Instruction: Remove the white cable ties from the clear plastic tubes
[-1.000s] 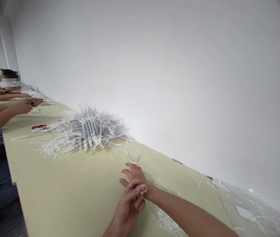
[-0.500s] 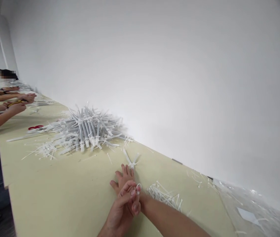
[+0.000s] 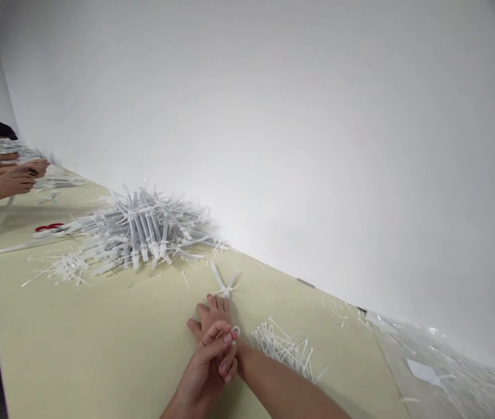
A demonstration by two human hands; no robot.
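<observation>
My left hand [image 3: 210, 358] is turned palm up over my right wrist. Between its thumb and fingers it pinches a curled white cable tie [image 3: 236, 331]. Beyond it, my right hand [image 3: 213, 314] lies palm down on the table, fingers stretched out and apart. Its fingertips are at the lower end of a Y-shaped piece of clear tubing [image 3: 225, 285] bound with cable ties; whether they press on it I cannot tell. Beside my right forearm lies a bunch of loose white cable ties [image 3: 285, 349].
A big heap of tied tubing pieces [image 3: 147, 224] stands along the wall, with more cable ties [image 3: 70, 265] before it. Red-handled scissors [image 3: 49, 227] lie at its left. A co-worker's hands [image 3: 23, 177] are farther left. Clear plastic bags [image 3: 444, 361] cover the right end.
The view has shifted slightly, so the table contents appear farther left. My hands keep nearly the same pose, the left one still pinching the cable tie. The co-worker's hands have moved a little.
</observation>
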